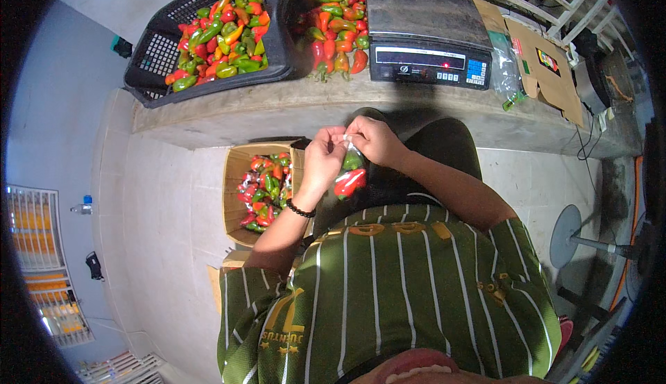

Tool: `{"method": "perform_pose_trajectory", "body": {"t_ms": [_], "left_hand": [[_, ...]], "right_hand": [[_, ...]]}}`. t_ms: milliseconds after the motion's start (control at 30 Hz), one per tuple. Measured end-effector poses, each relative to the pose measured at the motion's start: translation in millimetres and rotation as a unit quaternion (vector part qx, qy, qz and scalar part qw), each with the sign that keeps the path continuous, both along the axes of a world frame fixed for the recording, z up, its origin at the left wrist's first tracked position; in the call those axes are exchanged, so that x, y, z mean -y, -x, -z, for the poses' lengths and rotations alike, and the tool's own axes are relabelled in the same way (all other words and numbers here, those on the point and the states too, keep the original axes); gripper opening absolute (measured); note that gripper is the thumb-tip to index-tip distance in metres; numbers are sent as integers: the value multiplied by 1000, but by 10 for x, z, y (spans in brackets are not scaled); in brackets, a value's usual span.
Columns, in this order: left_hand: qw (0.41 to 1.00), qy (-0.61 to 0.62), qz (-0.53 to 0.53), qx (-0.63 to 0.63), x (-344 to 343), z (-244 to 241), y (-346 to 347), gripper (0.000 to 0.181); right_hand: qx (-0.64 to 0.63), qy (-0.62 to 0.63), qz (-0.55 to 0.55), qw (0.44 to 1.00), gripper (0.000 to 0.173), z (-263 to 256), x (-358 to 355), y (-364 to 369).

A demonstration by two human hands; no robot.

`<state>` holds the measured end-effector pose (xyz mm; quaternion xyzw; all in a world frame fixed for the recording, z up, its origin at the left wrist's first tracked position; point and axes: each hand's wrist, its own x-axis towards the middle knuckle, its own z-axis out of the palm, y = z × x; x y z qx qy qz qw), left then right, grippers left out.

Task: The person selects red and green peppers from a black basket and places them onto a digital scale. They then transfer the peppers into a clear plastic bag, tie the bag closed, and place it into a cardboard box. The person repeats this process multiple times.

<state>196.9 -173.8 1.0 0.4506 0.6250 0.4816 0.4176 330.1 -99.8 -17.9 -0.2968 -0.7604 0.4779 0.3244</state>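
A small clear plastic bag of red and green peppers (351, 178) hangs over my lap. Pinched at its gathered top are the fingers of my left hand (327, 155) and my right hand (375, 141), close together. A black bead bracelet (301, 208) circles my left wrist. Beside my left forearm, a cardboard box (232, 191) on the floor holds loose-looking and shiny, plastic-wrapped peppers (266, 191). Whether the bag's neck is knotted, my fingers hide.
On the concrete counter (234, 116) stand a tilted black plastic crate (156, 61) of peppers, a pepper pile (338, 30) and a digital scale (429, 61). Clear plastic bags (502, 66) and flattened cardboard (554, 79) lie right of it. A pedestal fan base (565, 235) stands at right.
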Motion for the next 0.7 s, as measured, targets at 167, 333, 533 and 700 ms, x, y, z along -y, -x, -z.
{"method": "perform_pose_trajectory", "body": {"t_ms": [167,333,533,700], "left_hand": [[994,-64,-16,-91,-41,0,-56,23],[995,-83,-12,-58,-44,22,-81,25],[1000,-16,24,-1,-58,126,119,14],[997,61,31,-23,29,-16,125,7]], "right_hand": [[33,-54,28,998,13,-112,50,-2],[39,-61,56,996,15,-79,71,11],[81,-65,19,994,17,-12,72,-23],[18,281,-98,954,17,51,29,-37]]}}
